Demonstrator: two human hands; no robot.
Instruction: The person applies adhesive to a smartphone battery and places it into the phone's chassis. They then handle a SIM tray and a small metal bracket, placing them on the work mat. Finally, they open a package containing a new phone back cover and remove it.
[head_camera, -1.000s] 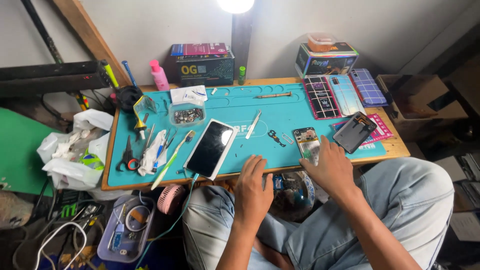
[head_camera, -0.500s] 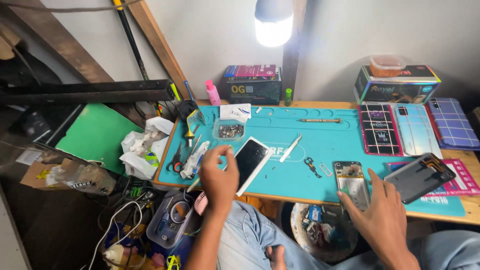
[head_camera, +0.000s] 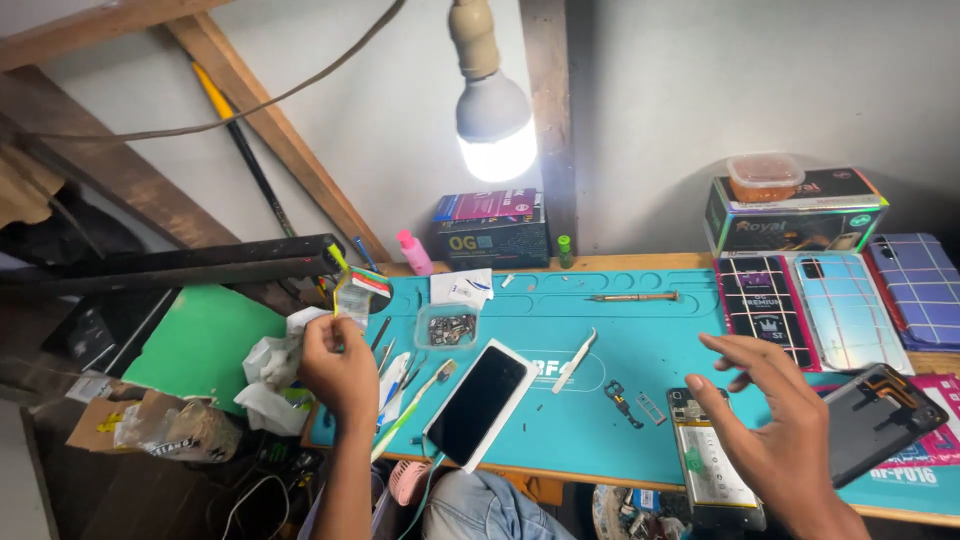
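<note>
At left of the frame, the left hand (head_camera: 335, 372) is pinching a small plastic packet (head_camera: 352, 297); at lower right, the right hand (head_camera: 775, 430) is hovering spread open, holding nothing, over an opened phone (head_camera: 705, 460).

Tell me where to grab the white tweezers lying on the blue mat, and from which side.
Judging by their pose, pinch the tweezers across the middle of their narrow length, coming from above. They lie flat and slanted on the mat, with bare mat on both long sides, between the black-screened phone and a small black part. The right hand hovers open nearest.
</note>
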